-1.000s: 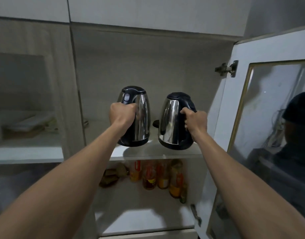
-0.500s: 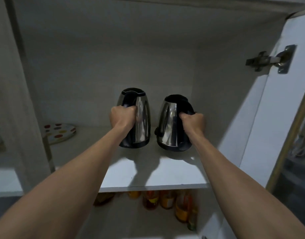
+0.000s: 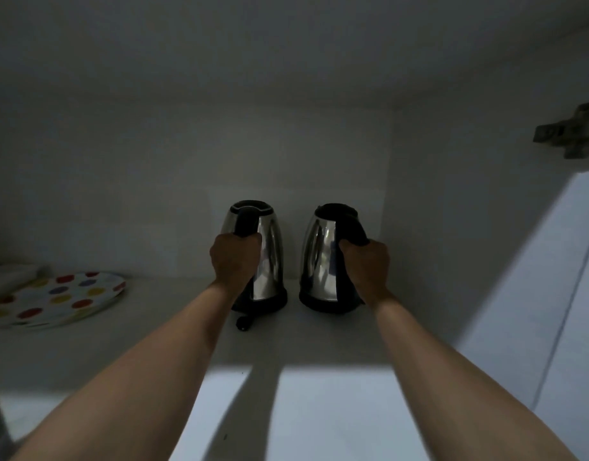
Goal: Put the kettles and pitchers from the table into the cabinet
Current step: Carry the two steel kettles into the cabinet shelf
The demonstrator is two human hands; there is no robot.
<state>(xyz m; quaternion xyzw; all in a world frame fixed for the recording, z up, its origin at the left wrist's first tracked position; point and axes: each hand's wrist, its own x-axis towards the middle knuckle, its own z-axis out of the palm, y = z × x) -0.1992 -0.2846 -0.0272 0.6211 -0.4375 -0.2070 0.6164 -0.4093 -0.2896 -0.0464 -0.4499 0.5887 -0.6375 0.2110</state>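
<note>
- Nearest to me, two bare forearms reach in from the lower corners, passing over the lit front strip of the white shelf (image 3: 323, 407) and drawing closer together as they go deeper
- The left hand (image 3: 234, 258) shows its back, wrist about in line with the forearm; its grip is clamped round the black handle of the left kettle (image 3: 270, 257), fingers wrapped out of sight
- The right hand (image 3: 367, 262) is posed much the same, its grip closed round the black handle of the right kettle (image 3: 319, 261), knuckles turned slightly outward
- Both kettles are upright, long axis vertical, steel bodies narrowing up to black lids, with black bases down at the shelf
- They sit deep in the cabinet near its back wall, just beside each other with a narrow gap between
- The left kettle's handle points straight out at the person; the right one's handle points out and to the right, so its shiny side faces the gap
- A small black plug (image 3: 243, 323) lies on the shelf just in front of the left kettle's base
- Well apart on the left lies a spotted plate (image 3: 61, 299), and a metal hinge (image 3: 574, 134) sits high on the right wall
</note>
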